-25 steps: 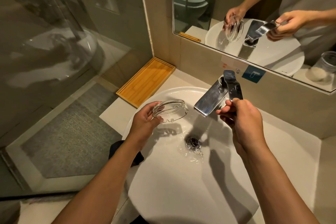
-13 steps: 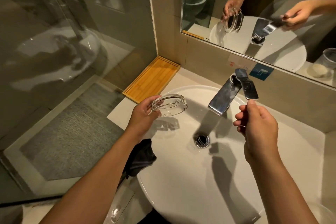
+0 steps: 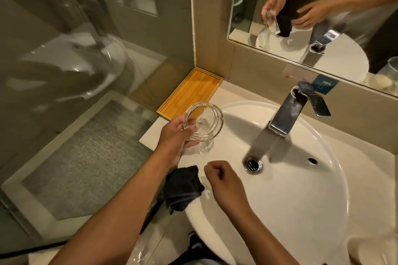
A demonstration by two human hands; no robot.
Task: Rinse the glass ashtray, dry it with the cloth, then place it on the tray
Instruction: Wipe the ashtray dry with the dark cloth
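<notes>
While left hand [image 3: 175, 135] clamps ashtray [image 3: 203, 121] over sink [image 3: 301, 189], right hand [image 3: 224, 180], loosely curled, empty, should pinch cloth [image 3: 183, 187], wipe inside first.

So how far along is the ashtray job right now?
Rinsing looks done: no water runs from the tap. In hand: the left hand holds the ashtray over the sink, and the right hand is beside the cloth. Left: drying, then the empty tray.
</notes>
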